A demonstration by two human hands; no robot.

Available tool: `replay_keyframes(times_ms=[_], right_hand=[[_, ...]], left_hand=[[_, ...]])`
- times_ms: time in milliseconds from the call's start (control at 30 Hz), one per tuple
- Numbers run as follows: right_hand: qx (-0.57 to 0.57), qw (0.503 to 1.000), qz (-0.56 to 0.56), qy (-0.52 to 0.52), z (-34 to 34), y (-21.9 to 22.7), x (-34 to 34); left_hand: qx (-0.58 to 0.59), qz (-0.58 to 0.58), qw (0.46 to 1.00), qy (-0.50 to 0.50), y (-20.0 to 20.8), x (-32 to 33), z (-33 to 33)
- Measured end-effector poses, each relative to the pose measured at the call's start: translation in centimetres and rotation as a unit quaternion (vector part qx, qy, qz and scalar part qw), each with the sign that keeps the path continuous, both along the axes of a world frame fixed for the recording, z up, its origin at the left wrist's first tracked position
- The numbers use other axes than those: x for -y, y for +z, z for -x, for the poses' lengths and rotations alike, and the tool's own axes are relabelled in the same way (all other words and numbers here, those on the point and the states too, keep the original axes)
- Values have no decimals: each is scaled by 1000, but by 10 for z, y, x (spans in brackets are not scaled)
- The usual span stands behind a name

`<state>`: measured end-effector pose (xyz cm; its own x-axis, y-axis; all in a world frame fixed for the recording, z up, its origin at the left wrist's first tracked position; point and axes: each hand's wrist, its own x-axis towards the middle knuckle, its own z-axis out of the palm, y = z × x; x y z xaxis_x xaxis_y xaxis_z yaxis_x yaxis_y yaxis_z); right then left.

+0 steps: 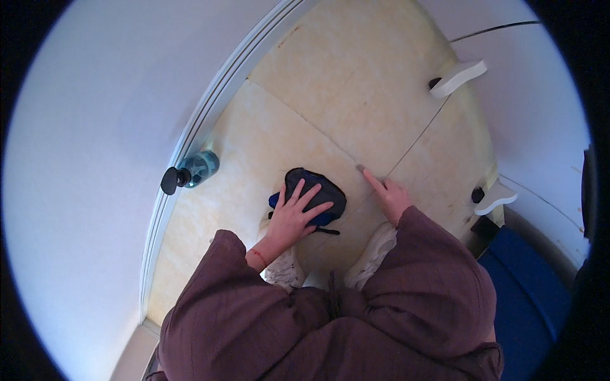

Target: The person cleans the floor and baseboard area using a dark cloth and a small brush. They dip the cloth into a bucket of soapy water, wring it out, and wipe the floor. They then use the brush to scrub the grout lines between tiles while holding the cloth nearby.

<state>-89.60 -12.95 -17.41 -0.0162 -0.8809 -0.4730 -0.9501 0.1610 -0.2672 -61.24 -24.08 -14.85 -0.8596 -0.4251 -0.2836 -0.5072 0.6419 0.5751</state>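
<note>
My left hand [294, 216] lies flat with spread fingers on a dark mesh-topped pouch [333, 198] with blue sides, which rests on the floor before my feet. A short black strap [327, 232] sticks out at the pouch's near edge. To the right of it, my right hand [389, 193] reaches down with its index finger stretched out and the other fingers bent. That fingertip is at a small grey mark [360, 167] by a tile joint. Nothing shows in the right hand.
A teal see-through pump bottle [202, 166] with a black top stands by the white sliding-track frame [202, 105] on the left. White curved furniture feet [459, 79] stand at the right. My pale shoes [373, 254] are close below the hands. A blue padded surface [524, 279] lies lower right.
</note>
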Motion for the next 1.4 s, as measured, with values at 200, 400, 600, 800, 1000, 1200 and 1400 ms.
replay_keyframes(times_ms=[200,400,600,800,1000,1200,1400], right_hand=[[18,999,32,2,-9,2,41],[8,999,46,6,-13,1,30],[-8,997,69,15,-13,4,42],[-15,997,74,18,-24,0,57],[-35,997,65,27,-28,-1,82],[6,997,77,21,-31,-12,67],[-13,996,92,16,-38,-10,92]], left_hand=[[-1,-2,1000,1,0,-2,3],[3,-2,1000,-4,-1,-1,-1],[-2,-8,1000,-2,1,-1,2],[-9,3,1000,-6,-1,0,-1],[-8,-2,1000,-9,1,0,1],[-4,1,1000,-10,-4,-1,-7],[-6,-1,1000,-16,1,1,-1]])
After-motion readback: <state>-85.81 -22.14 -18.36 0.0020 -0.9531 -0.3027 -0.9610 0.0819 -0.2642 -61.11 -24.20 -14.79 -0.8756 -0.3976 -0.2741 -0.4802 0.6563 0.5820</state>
